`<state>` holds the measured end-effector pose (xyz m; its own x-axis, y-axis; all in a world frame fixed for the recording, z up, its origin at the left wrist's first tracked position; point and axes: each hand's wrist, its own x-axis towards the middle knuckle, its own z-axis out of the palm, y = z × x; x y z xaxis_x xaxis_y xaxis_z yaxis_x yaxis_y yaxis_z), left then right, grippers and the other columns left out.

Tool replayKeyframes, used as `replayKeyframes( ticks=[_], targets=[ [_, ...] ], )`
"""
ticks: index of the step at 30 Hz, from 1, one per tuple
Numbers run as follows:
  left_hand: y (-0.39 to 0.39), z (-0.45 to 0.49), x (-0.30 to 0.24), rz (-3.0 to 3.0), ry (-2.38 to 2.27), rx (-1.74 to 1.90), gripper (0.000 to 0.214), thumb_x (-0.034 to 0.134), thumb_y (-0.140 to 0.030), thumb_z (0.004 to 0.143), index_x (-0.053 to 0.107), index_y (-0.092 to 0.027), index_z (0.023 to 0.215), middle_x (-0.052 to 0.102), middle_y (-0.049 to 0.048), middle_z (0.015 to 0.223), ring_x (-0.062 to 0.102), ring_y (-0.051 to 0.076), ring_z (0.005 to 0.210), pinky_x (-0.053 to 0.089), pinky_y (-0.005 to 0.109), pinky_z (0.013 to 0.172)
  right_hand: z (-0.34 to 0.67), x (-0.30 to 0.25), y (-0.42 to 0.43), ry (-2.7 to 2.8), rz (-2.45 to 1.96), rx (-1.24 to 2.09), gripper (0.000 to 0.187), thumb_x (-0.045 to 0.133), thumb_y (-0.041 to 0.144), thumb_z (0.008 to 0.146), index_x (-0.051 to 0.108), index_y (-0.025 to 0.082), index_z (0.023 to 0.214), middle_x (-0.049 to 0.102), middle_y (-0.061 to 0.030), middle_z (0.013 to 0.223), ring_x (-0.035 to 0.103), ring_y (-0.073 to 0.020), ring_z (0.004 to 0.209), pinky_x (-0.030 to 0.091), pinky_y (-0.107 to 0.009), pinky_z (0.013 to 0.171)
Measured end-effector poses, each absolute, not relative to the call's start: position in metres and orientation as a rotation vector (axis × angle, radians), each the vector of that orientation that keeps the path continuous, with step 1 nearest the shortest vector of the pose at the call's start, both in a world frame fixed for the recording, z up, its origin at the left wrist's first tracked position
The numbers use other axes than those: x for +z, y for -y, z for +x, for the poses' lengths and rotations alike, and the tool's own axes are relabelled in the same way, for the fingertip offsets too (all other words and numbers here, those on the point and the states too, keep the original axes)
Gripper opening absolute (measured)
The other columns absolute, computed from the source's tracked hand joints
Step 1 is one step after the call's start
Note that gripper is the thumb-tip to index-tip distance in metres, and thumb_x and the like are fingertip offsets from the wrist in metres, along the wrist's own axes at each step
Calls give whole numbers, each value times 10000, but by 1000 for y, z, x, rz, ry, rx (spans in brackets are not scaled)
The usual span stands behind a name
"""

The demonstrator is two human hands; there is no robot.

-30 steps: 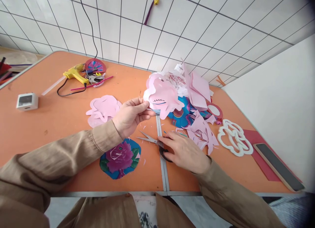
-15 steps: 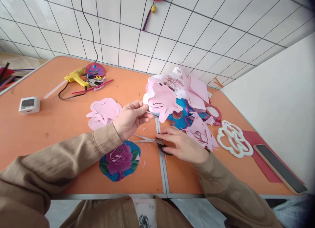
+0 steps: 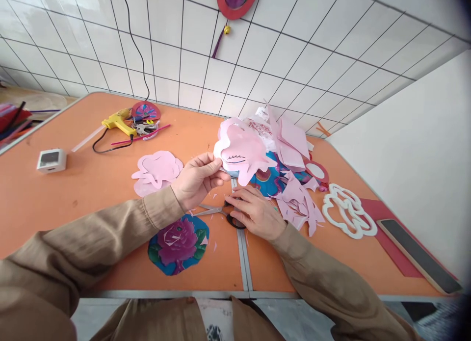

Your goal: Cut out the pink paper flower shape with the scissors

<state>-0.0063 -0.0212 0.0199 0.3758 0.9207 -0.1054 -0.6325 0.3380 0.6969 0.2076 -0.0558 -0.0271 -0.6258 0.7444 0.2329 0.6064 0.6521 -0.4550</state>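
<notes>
My left hand (image 3: pixel 195 180) pinches the edge of a pink cloud-shaped paper cutout (image 3: pixel 243 152) and holds it up above the orange table (image 3: pixel 73 194). My right hand (image 3: pixel 253 212) lies over the black handles of a pair of scissors (image 3: pixel 218 212) that rest on the table, their blades pointing left. Its fingers curl around the handles. A printed flower cutout in purple and blue (image 3: pixel 179 243) lies just below my left wrist.
Another pink cutout (image 3: pixel 156 170) lies to the left. A heap of pink and blue paper scraps (image 3: pixel 290 184), a white cloud-shaped frame (image 3: pixel 348 211), a red sheet and a dark strip (image 3: pixel 419 255) lie right. A yellow glue gun (image 3: pixel 117 121), keys and a small white device (image 3: pixel 51 159) sit far left.
My right hand has slid left along the table onto the scissors' handles and its fingers have closed over them. The left hand keeps the pink cutout raised.
</notes>
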Motion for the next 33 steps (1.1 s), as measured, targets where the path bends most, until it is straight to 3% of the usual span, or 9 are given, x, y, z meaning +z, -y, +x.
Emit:
replayKeyframes(
  ticks=[2, 3, 4, 6, 11, 20, 25, 29, 33],
  targets=[
    [22, -5, 19, 633, -508, 1106, 187, 751, -164, 823, 626, -121, 691, 645, 6, 573, 611, 67, 515, 441, 131, 475, 195, -27, 58, 2314, -1080, 566, 492, 479, 526, 983, 594, 213, 1345, 627, -174, 1268, 600, -293, 1173, 530, -487, 956],
    [23, -5, 18, 643, -492, 1120, 185, 770, -177, 804, 631, -124, 694, 632, 1, 564, 586, 62, 504, 420, 129, 459, 187, -26, 58, 2083, -1029, 823, 605, 534, 615, 928, 544, 223, 1389, 591, -180, 1337, 599, -297, 1190, 554, -454, 916],
    [23, -4, 17, 653, -482, 1132, 191, 787, -190, 786, 633, -127, 692, 613, -6, 552, 551, 54, 488, 394, 128, 442, 178, -23, 57, 1825, -944, 1058, 685, 589, 679, 861, 528, 243, 1386, 565, -176, 1379, 600, -313, 1198, 569, -452, 883],
    [24, -2, 16, 667, -481, 1151, 213, 812, -210, 754, 628, -134, 678, 565, -24, 525, 480, 42, 470, 339, 126, 415, 158, -18, 54, 1720, -874, 1129, 712, 520, 756, 849, 510, 266, 1365, 576, -148, 1372, 607, -294, 1195, 580, -438, 878],
    [26, -1, 15, 644, -542, 1184, 234, 856, -208, 672, 634, -137, 678, 526, -45, 547, 420, 30, 470, 273, 129, 401, 122, -7, 38, 1167, -807, 1104, 395, 725, 571, 764, 621, 275, 1004, 700, -40, 1050, 656, -237, 1021, 551, -458, 937],
    [31, 5, 11, 573, -587, 1207, 282, 884, -206, 599, 622, -140, 677, 577, -39, 578, 469, 39, 462, 293, 142, 394, 121, -9, 28, 1116, -900, 838, 201, 774, 370, 759, 660, 206, 775, 675, -10, 802, 646, -204, 881, 542, -378, 854],
    [33, 5, 11, 635, -671, 1215, 259, 861, -246, 638, 624, -146, 666, 567, -36, 573, 443, 35, 435, 277, 159, 380, 130, -6, 27, 1237, -954, 756, 166, 756, 322, 788, 662, 196, 736, 668, 9, 752, 636, -183, 801, 539, -353, 798],
    [31, 1, 14, 781, -750, 1220, 264, 855, -309, 656, 648, -146, 669, 565, -27, 531, 435, 41, 427, 305, 171, 395, 141, -1, 22, 1306, -976, 827, 131, 756, 321, 783, 700, 203, 791, 703, -3, 807, 645, -185, 805, 545, -348, 766],
    [27, -4, 21, 966, -785, 1250, 322, 850, -395, 678, 656, -140, 649, 553, -19, 484, 451, 52, 432, 339, 184, 415, 152, 2, 18, 1364, -1010, 894, 155, 784, 333, 750, 697, 204, 743, 684, 3, 734, 654, -192, 751, 557, -360, 740]
  ],
)
